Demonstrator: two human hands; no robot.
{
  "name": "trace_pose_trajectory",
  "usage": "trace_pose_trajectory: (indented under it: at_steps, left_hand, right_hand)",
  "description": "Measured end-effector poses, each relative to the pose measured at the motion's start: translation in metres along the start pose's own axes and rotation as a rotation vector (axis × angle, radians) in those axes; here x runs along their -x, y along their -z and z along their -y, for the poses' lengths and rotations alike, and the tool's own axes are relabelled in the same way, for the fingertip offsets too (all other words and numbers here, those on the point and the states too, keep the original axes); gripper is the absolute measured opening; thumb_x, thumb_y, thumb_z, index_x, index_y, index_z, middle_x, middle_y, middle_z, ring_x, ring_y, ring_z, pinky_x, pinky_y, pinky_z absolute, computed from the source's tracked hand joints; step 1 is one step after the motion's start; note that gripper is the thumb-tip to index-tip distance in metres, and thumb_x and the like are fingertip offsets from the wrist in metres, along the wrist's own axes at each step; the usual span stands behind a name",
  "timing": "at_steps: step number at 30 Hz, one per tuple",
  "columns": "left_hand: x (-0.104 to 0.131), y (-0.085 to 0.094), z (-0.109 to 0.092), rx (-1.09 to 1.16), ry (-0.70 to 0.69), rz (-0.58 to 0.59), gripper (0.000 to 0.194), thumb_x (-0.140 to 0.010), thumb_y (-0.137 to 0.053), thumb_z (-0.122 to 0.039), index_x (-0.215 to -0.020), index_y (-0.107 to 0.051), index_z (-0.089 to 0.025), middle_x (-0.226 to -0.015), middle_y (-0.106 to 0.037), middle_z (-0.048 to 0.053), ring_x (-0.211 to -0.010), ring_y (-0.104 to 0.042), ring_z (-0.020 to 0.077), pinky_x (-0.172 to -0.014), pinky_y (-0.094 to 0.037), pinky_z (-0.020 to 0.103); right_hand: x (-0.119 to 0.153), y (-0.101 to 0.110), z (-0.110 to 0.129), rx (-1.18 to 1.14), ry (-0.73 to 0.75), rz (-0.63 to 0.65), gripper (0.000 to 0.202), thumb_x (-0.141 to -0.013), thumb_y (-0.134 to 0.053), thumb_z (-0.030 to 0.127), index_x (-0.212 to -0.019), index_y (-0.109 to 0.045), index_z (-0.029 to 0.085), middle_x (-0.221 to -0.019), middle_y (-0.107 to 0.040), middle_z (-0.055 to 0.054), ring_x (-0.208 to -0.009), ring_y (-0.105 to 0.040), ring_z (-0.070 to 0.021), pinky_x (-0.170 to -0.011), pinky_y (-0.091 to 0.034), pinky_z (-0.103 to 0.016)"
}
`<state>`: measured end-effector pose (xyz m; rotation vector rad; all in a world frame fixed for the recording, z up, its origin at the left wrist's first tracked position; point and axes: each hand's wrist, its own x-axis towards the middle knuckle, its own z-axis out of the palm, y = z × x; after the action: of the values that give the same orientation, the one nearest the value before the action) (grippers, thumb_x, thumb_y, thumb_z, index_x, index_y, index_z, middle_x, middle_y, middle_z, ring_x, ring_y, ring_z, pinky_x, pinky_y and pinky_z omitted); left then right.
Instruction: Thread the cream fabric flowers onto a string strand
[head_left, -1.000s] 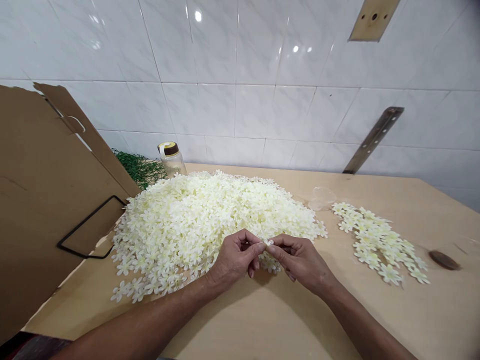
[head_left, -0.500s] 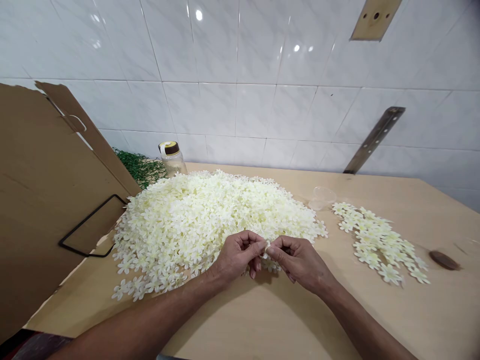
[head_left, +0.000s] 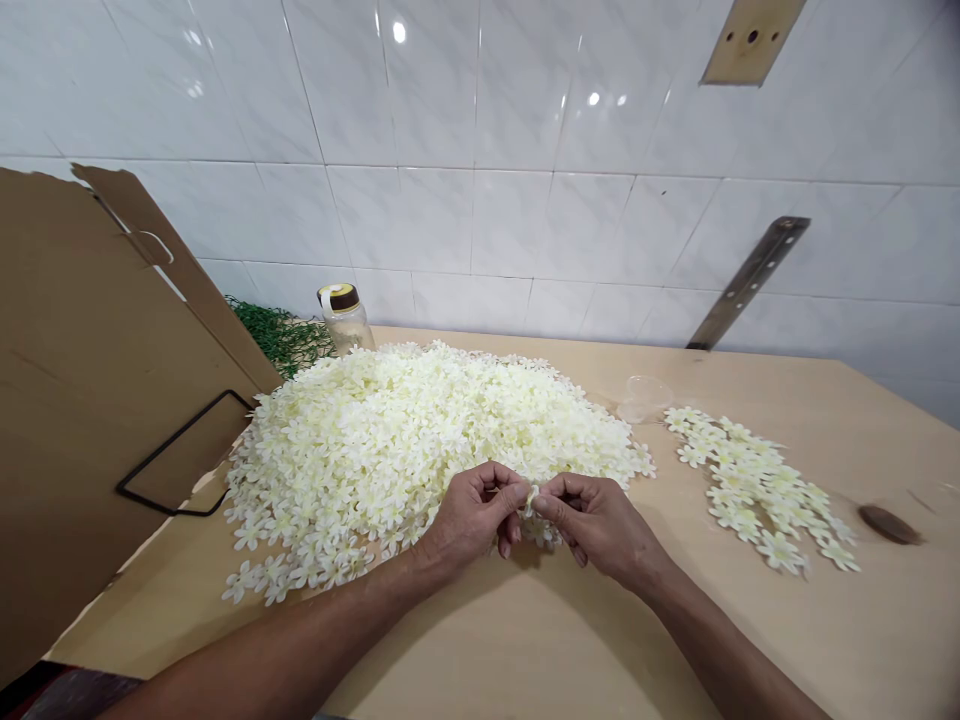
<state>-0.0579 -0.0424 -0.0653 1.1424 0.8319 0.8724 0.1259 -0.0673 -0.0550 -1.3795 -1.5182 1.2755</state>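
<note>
No text, label, brand or number can be read anywhere, not on the bottle (head_left: 343, 316) or cardboard (head_left: 82, 400).

Both hands have edged slightly lower, the small white flower (head_left: 532, 497) pinched between them turning more upright.
</note>
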Motion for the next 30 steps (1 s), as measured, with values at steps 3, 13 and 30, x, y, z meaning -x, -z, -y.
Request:
trace_pose_trajectory:
  at_steps: [3, 13, 30]
  left_hand:
    - [0.001, 0.000, -0.001, 0.016, 0.022, 0.039, 0.038, -0.081, -0.068, -0.049, -0.086, -0.061, -0.012, -0.051, -0.057, -0.001, -0.038, -0.047, 0.0088, -0.039, -0.041, 0.020]
    - [0.000, 0.001, -0.002, 0.036, 0.005, 0.003, 0.033, -0.080, -0.070, -0.046, -0.082, -0.061, -0.014, -0.050, -0.057, -0.002, -0.036, -0.045, 0.0076, -0.037, -0.040, 0.020]
    - [-0.003, 0.001, 0.002, 0.058, 0.010, -0.018, 0.035, -0.080, -0.070, -0.047, -0.080, -0.060, -0.014, -0.049, -0.056, -0.002, -0.034, -0.044, 0.0068, -0.035, -0.037, 0.019]
  right_hand:
    - [0.000, 0.000, -0.001, -0.003, -0.005, -0.030, 0.035, -0.081, -0.067, 0.051, -0.071, -0.060, 0.019, -0.050, -0.051, 0.006, -0.036, -0.041, -0.0073, -0.034, -0.034, -0.019]
    - [0.000, 0.002, -0.001, -0.030, 0.001, -0.046, 0.036, -0.080, -0.068, 0.053, -0.073, -0.064, 0.019, -0.051, -0.050, 0.005, -0.037, -0.040, -0.0077, -0.035, -0.034, -0.020]
    - [-0.001, 0.037, 0.008, 0.061, 0.112, -0.520, 0.052, -0.084, -0.065, 0.052, -0.124, -0.061, 0.018, -0.077, -0.067, -0.003, -0.044, -0.042, -0.0087, -0.037, -0.038, -0.023]
